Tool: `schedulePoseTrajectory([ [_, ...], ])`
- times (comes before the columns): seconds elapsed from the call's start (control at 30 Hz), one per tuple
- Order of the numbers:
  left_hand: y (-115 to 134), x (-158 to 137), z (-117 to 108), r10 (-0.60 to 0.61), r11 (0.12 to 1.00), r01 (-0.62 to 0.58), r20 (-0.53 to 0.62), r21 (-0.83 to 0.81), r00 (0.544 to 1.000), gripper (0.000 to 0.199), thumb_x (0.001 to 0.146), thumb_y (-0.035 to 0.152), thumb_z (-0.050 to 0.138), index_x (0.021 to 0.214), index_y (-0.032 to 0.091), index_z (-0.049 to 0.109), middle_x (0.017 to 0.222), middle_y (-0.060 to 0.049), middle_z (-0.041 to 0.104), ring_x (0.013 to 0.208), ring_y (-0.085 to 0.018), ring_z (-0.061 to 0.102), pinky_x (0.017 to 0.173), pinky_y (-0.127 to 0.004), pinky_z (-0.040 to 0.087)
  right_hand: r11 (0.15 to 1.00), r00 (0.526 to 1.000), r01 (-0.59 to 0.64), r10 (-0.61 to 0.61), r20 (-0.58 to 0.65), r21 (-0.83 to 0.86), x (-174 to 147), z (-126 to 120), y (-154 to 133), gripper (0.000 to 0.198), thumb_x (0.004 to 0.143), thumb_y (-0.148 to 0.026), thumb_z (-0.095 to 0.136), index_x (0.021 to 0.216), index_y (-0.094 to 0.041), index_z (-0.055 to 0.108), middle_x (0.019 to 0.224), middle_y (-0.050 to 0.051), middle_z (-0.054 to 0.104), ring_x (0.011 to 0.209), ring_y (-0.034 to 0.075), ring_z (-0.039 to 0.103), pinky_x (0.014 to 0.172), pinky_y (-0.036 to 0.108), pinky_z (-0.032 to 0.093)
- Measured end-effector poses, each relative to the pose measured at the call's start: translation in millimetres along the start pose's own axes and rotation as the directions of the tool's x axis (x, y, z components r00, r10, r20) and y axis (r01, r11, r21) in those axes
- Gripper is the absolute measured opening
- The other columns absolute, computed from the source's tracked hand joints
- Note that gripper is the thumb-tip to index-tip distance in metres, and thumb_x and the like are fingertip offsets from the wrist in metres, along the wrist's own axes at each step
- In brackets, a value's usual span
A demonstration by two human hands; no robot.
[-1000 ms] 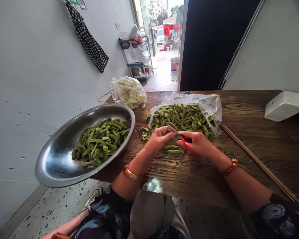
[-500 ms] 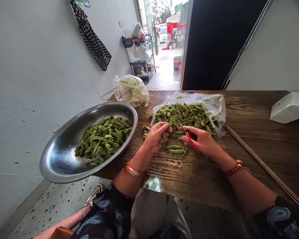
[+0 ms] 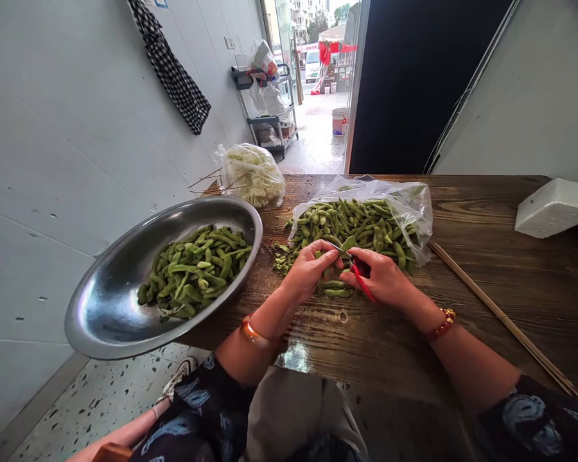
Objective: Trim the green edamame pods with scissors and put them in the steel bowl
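Between thumb and fingers, my left hand [image 3: 313, 268] pinches a green edamame pod [image 3: 349, 244]. My right hand [image 3: 379, 277] grips red-handled scissors [image 3: 363, 280], whose blades reach to the pod at my left fingertips. Just behind both hands, a heap of edamame pods [image 3: 356, 215] spills from a clear plastic bag [image 3: 420, 224]. A few loose pods [image 3: 337, 292] lie on the table below my hands, and small trimmings [image 3: 283, 258] are left of the heap. To the left, a large steel bowl [image 3: 101, 308] contains many more pods.
A bag of cauliflower [image 3: 253, 176] with thin sticks stands behind the bowl on the wooden table [image 3: 414, 346]. Long wooden skewers [image 3: 501, 314] lie at the right, near a white box [image 3: 553, 208]. Beyond is a cart [image 3: 270, 119] by the doorway.
My left hand has come closer to the scissors, and the blades now meet the pod at its fingertips. The whole view has shifted slightly.
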State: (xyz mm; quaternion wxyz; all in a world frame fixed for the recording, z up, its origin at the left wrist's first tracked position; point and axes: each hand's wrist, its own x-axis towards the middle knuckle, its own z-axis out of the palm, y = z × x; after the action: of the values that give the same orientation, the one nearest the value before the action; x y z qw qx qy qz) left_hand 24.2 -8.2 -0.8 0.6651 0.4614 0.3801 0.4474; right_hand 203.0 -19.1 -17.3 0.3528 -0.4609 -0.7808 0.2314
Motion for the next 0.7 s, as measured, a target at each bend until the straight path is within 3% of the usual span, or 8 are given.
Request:
schedulePoseTrajectory([
  [0.23,0.5,-0.5,-1.3,0.03,0.999,-0.03,-0.012,0.018,0.999,0.028,0.073,0.036,0.073,0.079,0.015,0.055,0.063,0.001,0.06,0.05,-0.005,0.048,0.048,-0.017,0.035,1.0,1.0,-0.021,0.021,0.012,-0.003,-1.0,-3.3,-1.3,0.046,0.081,-0.049,0.062,0.111,-0.015,0.068,0.071,0.001,0.062,0.059,0.013,0.049,0.058,0.026,0.042],
  [0.4,0.6,0.9,-2.0,0.056,0.998,-0.054,-0.049,0.039,0.997,0.029,0.071,0.038,0.074,0.078,0.016,0.055,0.061,0.003,0.058,0.05,-0.006,0.048,0.05,-0.017,0.037,1.0,1.0,-0.018,0.018,0.025,0.009,0.4,-2.3,-3.1,0.04,0.083,-0.046,0.061,0.108,-0.016,0.07,0.07,0.001,0.063,0.058,0.012,0.047,0.057,0.025,0.038],
  [0.7,-0.5,3.6,-4.8,0.071,0.991,-0.061,-0.081,0.119,0.994,0.029,0.072,0.039,0.072,0.08,0.017,0.056,0.058,0.005,0.055,0.044,-0.004,0.04,0.042,-0.017,0.027,0.999,0.997,-0.032,0.034,0.068,-0.021,1.9,-2.4,-2.6,0.036,0.083,-0.047,0.059,0.097,-0.017,0.072,0.063,-0.002,0.057,0.055,0.011,0.044,0.055,0.024,0.034],
])
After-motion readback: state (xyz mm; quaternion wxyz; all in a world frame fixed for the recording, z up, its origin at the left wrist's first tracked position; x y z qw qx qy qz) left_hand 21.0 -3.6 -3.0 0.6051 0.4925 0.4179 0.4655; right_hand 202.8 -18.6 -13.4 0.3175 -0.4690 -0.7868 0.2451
